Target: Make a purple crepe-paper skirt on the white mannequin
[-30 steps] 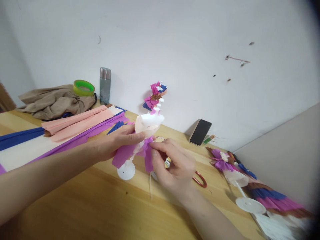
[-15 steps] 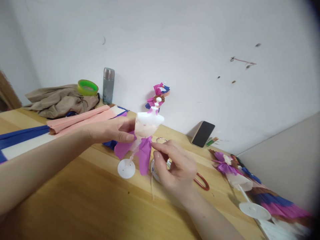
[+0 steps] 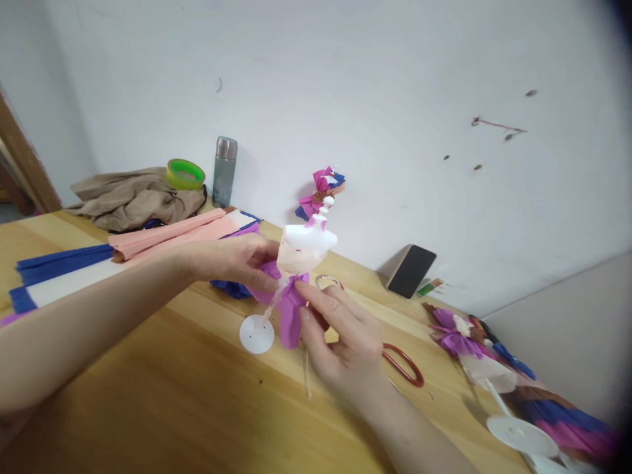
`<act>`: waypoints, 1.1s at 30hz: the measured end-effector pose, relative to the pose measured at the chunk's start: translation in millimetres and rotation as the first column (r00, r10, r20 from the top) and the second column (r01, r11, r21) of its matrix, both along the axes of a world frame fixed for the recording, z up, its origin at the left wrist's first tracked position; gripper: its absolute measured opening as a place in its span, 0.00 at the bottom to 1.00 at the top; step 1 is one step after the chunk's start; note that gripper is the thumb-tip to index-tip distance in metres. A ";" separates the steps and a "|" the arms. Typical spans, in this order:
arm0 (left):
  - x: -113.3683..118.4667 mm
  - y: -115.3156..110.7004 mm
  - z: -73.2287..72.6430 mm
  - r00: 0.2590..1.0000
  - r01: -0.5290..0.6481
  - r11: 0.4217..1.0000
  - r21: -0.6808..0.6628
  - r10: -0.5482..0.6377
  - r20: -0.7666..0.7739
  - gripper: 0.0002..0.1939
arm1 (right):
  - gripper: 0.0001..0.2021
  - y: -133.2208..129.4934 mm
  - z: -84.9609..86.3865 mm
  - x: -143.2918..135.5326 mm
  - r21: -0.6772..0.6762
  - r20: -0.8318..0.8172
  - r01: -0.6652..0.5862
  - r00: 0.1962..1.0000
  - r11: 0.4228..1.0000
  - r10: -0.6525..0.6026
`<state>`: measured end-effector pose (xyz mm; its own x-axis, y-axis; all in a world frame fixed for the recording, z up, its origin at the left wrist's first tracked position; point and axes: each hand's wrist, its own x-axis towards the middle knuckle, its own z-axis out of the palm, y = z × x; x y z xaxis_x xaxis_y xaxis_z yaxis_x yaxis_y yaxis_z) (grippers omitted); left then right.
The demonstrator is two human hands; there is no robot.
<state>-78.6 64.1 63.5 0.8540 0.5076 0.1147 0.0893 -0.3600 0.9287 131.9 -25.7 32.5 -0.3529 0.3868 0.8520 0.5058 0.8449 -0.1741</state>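
Observation:
A small white dress-form stand [image 3: 307,242] leans to the right above the wooden table, its round white base [image 3: 257,334] toward the lower left. Pale wrapping covers its lower torso. Purple crepe paper [image 3: 290,321] hangs from its waist. My left hand [image 3: 241,262] is closed on the crepe paper at the left of the waist, thumb in front; its other fingertips are hidden behind the form. My right hand [image 3: 340,329] pinches the paper on the right side of the waist, index finger pressing on the gather. A thin string [image 3: 308,376] dangles below the right thumb.
Red-handled scissors [image 3: 403,365] lie right of my right hand. Folded crepe paper strips [image 3: 162,240] are at the left, with brown cloth [image 3: 143,201], a tape roll [image 3: 185,174] and a flask [image 3: 225,172] behind. A phone [image 3: 411,271] leans against the wall. Another decorated form [image 3: 488,374] lies at right.
My right index finger has moved onto the purple paper at the waist, and the paper is gathered in closer there. The whole view has shifted slightly.

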 end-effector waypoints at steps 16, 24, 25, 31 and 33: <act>-0.6 -9.6 12.8 0.998 -0.024 0.997 -0.074 0.028 0.052 0.14 | 0.16 -2.9 0.5 -1.0 0.015 0.090 0.099 0.991 0.995 -0.100; 8.8 -8.1 2.4 0.986 0.023 0.992 -0.121 -0.002 0.169 0.13 | 0.16 -0.3 -2.4 1.4 -0.034 0.060 0.111 0.992 0.993 -0.109; 9.4 -7.3 0.7 0.982 0.027 0.991 -0.129 -0.003 0.187 0.13 | 0.16 0.3 -2.9 1.8 -0.034 0.055 0.110 0.993 0.993 -0.108; 13.7 -6.8 -7.5 0.970 0.039 0.976 -0.216 0.015 0.243 0.20 | 0.13 1.7 1.8 1.9 -0.033 0.013 0.100 0.995 0.994 -0.100; 15.7 -8.5 -8.2 0.967 0.053 0.975 -0.217 0.005 0.257 0.21 | 0.10 0.8 6.6 0.5 -0.015 -0.023 0.122 0.992 0.992 -0.122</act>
<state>-62.9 55.6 55.3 0.8233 0.5246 0.2167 -0.1659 -0.1428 0.9758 132.4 -24.9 39.1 -0.2817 0.4375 0.8540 0.6005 0.7746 -0.1987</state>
